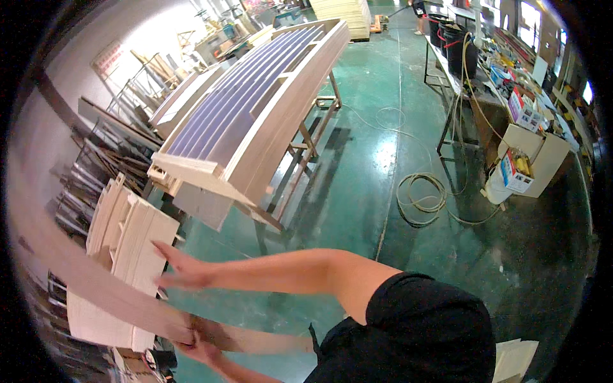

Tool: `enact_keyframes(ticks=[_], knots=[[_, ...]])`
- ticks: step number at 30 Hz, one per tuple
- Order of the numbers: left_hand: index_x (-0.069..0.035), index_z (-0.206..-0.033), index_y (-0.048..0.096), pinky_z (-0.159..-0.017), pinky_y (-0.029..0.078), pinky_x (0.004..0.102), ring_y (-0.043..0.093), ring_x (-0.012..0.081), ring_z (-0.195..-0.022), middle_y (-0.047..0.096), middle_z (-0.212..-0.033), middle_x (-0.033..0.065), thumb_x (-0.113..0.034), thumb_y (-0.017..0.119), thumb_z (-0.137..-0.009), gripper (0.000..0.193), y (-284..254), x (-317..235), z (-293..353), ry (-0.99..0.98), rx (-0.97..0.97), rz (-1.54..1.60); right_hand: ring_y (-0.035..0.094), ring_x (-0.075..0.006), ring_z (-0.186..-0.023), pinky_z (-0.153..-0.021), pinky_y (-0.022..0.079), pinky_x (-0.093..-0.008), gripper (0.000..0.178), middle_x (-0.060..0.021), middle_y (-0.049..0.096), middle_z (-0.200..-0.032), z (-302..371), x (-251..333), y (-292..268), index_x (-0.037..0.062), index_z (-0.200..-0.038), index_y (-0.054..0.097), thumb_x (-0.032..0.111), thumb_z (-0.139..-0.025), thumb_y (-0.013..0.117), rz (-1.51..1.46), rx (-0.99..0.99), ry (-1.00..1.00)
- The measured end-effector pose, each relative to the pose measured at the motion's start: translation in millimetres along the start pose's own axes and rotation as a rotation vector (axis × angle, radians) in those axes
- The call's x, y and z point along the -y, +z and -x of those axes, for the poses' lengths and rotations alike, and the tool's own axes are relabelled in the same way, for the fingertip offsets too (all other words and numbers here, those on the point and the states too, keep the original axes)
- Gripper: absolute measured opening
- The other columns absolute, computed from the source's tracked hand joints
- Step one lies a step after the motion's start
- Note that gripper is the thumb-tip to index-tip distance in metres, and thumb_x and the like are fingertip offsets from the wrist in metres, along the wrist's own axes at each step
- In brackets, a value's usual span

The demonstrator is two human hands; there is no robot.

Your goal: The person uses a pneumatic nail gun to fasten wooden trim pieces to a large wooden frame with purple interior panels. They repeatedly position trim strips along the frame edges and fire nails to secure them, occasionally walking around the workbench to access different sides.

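Observation:
A long, pale wooden board (137,313) runs from the left rim to beside my body and looks bowed in this view. My left hand (199,350) grips it near the middle from its lower edge. My right hand (182,268) is apart from that board, its thumb and fingers spread with nothing between them. Just beyond my right hand stands a stack of pale, curved-edged wooden panels (143,233). The long board passes in front of part of this stack. Motion blurs the board's far end and my right hand.
A large slatted wooden frame (268,140) rests on metal trestles (306,137) ahead. Timber strips (105,134) lean along the left wall. To the right, a coiled hose (421,199) lies on the green floor near a cluttered workbench (491,96) and an open carton (543,153).

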State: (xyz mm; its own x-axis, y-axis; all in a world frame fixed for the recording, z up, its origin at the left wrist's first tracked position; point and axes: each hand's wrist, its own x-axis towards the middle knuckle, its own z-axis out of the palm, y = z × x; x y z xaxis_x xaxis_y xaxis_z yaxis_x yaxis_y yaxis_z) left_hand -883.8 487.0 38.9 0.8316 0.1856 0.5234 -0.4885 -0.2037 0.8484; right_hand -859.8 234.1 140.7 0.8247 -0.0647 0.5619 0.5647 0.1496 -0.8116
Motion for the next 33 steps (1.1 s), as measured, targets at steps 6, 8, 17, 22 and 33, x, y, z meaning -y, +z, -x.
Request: enact_keyframes(ticks=[6, 8, 17, 22, 33], knots=[[-0.004, -0.137, 0.048, -0.076, 0.056, 0.0422, 0.062, 0.0248, -0.096, 0.063, -0.116, 0.0111, -0.021, 0.080, -0.085, 0.063, 172, -2, 83, -0.076, 0.350, -0.023, 0.043, -0.0292, -0.139, -0.116, 0.035, -0.0419, 0.094, -0.0192, 0.045, -0.149, -52, 19, -181, -0.0003, -0.156, 0.023, 0.045, -0.091, 0.073, -0.124, -0.243, 0.076], [-0.003, -0.135, 0.052, -0.078, 0.055, 0.0441, 0.063, 0.0289, -0.092, 0.066, -0.111, 0.0132, -0.031, 0.081, -0.083, 0.066, 195, -2, 111, -0.069, 0.424, -0.383, 0.048, -0.0274, -0.133, -0.114, 0.038, -0.0404, 0.089, -0.0191, 0.049, -0.144, -25, 18, -243, 0.0001, -0.154, 0.027, 0.043, -0.091, 0.073, -0.055, -0.432, 0.350], [-0.002, -0.137, 0.055, -0.096, 0.049, 0.0536, 0.060, 0.0450, -0.118, 0.063, -0.126, 0.0269, -0.057, 0.081, -0.078, 0.085, 465, -121, 118, -0.137, 0.924, -1.050, 0.049, -0.0222, -0.128, -0.109, 0.038, -0.0440, 0.067, -0.0119, 0.053, -0.136, 51, -24, -548, 0.0050, -0.140, 0.038, 0.041, -0.095, 0.072, -0.527, -0.711, 0.566], [0.000, -0.141, 0.052, -0.101, 0.047, 0.0549, 0.057, 0.0470, -0.123, 0.059, -0.134, 0.0286, -0.060, 0.074, -0.083, 0.086, 583, -125, 93, -0.104, 0.904, -1.075, 0.046, -0.0210, -0.130, -0.105, 0.038, -0.0426, 0.062, -0.0066, 0.052, -0.139, 36, -40, -671, 0.0098, -0.139, 0.040, 0.043, -0.096, 0.070, -0.692, -0.789, 0.638], [-0.002, -0.141, 0.055, -0.100, 0.048, 0.0563, 0.059, 0.0467, -0.120, 0.062, -0.132, 0.0283, -0.059, 0.072, -0.081, 0.085, 856, -102, 14, 0.222, 1.000, -1.221, 0.053, -0.0142, -0.075, -0.064, 0.044, -0.0324, 0.049, -0.0040, 0.060, -0.090, -74, -43, -933, 0.0057, -0.115, 0.050, 0.049, -0.098, 0.067, -0.537, -0.901, 0.517]])
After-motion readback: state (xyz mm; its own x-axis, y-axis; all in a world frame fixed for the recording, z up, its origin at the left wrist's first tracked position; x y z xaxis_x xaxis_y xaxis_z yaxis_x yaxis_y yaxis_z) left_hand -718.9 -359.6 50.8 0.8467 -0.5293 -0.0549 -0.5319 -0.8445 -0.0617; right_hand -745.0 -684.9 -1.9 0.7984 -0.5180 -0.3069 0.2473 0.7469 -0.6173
